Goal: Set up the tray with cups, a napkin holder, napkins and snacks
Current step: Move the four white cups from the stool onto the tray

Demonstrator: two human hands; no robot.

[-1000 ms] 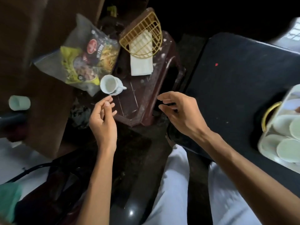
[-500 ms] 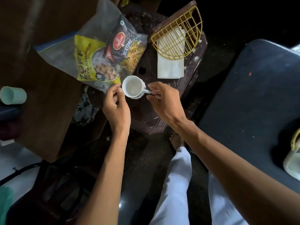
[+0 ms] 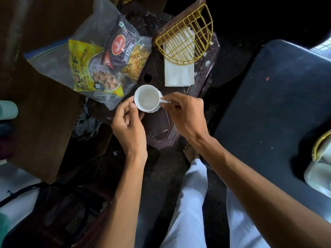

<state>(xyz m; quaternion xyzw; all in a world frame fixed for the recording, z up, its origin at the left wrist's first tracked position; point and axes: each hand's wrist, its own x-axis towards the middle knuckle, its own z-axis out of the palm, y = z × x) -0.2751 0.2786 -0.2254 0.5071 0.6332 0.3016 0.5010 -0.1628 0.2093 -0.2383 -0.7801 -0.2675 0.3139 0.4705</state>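
A small white cup [image 3: 147, 97] stands on a dark brown tray [image 3: 164, 126]. My right hand [image 3: 184, 115] pinches the cup's handle. My left hand [image 3: 128, 122] touches the cup's left side with thumb and fingertips. Behind the cup lies a clear bag of snack packets [image 3: 100, 59], half on the tray. A yellow wire napkin holder [image 3: 186, 36] lies tilted over a folded white napkin [image 3: 179, 74] at the tray's far right.
A dark table top [image 3: 279, 104] fills the right, with a white container [image 3: 318, 169] at its edge. A brown surface [image 3: 35, 122] sits left, a pale green cup [image 3: 8, 110] at the far left. My legs and a bare foot [image 3: 190, 151] are below.
Both hands have reached forward to the cup: the right now pinches its handle and the left has closed against its side. The view has shifted closer over the tray.
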